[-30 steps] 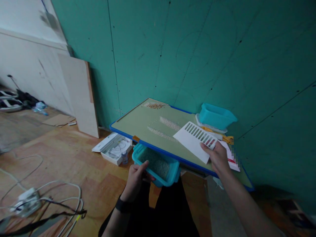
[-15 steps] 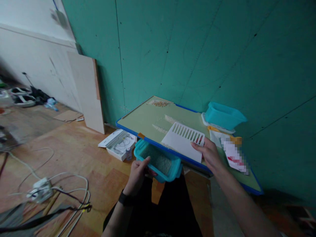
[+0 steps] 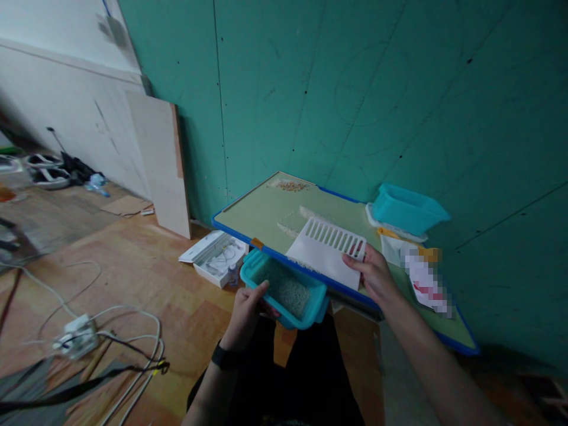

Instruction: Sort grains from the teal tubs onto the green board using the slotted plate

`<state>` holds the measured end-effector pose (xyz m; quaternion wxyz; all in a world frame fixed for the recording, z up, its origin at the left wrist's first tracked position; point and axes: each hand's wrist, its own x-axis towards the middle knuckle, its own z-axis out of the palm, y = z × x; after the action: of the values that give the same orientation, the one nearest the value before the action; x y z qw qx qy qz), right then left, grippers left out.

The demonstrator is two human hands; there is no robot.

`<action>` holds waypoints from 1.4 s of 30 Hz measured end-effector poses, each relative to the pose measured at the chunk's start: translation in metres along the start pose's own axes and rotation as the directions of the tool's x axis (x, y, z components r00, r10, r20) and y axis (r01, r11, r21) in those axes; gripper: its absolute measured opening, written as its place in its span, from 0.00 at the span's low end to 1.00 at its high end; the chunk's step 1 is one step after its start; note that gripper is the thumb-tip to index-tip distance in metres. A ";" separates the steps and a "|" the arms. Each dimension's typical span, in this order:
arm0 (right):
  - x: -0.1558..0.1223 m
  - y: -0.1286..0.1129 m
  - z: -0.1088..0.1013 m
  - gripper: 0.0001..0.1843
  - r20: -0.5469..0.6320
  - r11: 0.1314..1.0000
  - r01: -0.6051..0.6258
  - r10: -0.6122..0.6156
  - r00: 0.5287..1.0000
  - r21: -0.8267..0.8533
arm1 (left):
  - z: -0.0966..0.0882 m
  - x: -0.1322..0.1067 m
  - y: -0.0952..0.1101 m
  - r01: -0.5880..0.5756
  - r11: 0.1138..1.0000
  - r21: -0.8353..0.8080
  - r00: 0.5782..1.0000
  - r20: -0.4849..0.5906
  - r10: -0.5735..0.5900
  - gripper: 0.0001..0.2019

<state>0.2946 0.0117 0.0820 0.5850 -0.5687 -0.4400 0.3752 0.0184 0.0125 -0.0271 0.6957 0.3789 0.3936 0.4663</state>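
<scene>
Head view: the left hand (image 3: pixel 248 307) clasped a rectangular turquoise plastic tub (image 3: pixel 317 302) below a green, blue-edged tabletop (image 3: pixel 261 213). The right hand (image 3: pixel 373 272) pinched a flat white slotted plastic sheet (image 3: pixel 326 257); pale grains (image 3: pixel 306 266) at the table's edge could have missed the tub if it dipped.

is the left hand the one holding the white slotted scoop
No, the right hand grips the white slotted scoop, while the left hand holds the turquoise tub.

The green table (image 3: pixel 251 214) bears strips of pale grain (image 3: pixel 311 213) and brown kernels (image 3: pixel 293 186).
</scene>
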 end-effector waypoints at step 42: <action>0.018 -0.005 0.033 0.28 0.029 0.996 -0.079 0.078 0.997 0.047 | -0.011 0.007 0.006 -0.005 1.000 -0.029 0.999 -0.044 0.003 0.28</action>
<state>0.2689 0.0390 0.0875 0.5773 -0.5661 -0.4161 0.4160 0.0082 0.0224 -0.0274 0.6915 0.3590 0.4011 0.4817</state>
